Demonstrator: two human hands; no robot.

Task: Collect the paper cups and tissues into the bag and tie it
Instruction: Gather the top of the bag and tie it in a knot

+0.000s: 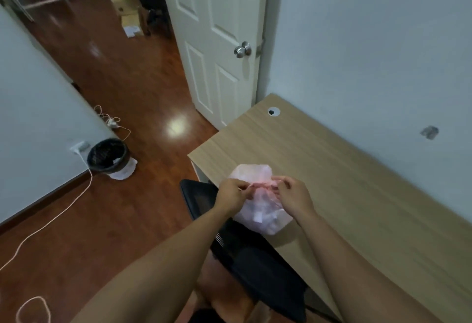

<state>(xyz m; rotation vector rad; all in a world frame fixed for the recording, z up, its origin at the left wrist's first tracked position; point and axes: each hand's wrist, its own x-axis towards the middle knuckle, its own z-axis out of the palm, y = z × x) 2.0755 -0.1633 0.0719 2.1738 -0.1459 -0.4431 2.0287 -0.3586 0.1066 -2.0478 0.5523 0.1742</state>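
Note:
A translucent pinkish-white plastic bag sits at the near left corner of the wooden desk, bulging with white shapes inside that look like cups and tissues. My left hand pinches one thin handle strand on the bag's left side. On the right, my right hand pinches the other strand. The strands cross in a gathered twist between my hands, above the bag's middle. No loose cups or tissues show on the desk.
A black chair stands against the desk's left edge below the bag. A black waste bin sits on the wood floor by the left wall, with a pale cable trailing across the floor. A white door stands open behind the desk.

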